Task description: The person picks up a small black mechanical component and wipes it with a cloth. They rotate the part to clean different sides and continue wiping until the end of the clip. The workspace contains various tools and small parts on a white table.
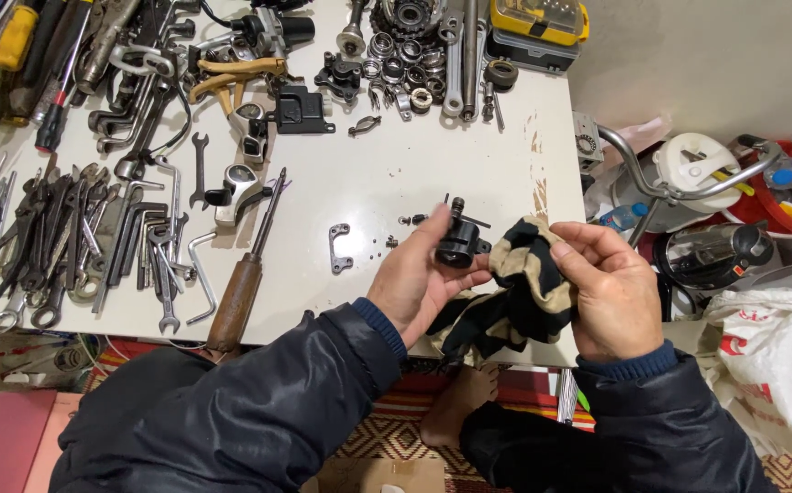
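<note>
Left hand: the left hand (419,283) pinches a small black metal part (461,242) between thumb and fingers, holding it just above the table edge.
Right hand: the right hand (608,290) is closed around a black and tan striped rag (514,292), fingers bunching the cloth, which hangs down towards the lap.
Part and rag: the rag touches the part on its right side; the two hands are near each other, with the cloth between them.
Step in hand: by the look of it, wiping the part clean with the rag.
Next move calls for: probably turning the part in the pinch so the cloth reaches its other faces, with a firm hold so it does not slip.
Just beyond the grip: small screws and a flat grey bracket (338,247) lie on the white table (396,173), left of the held part.
Further left: a wooden-handled screwdriver (245,274) and a heap of spanners (94,246).
</note>
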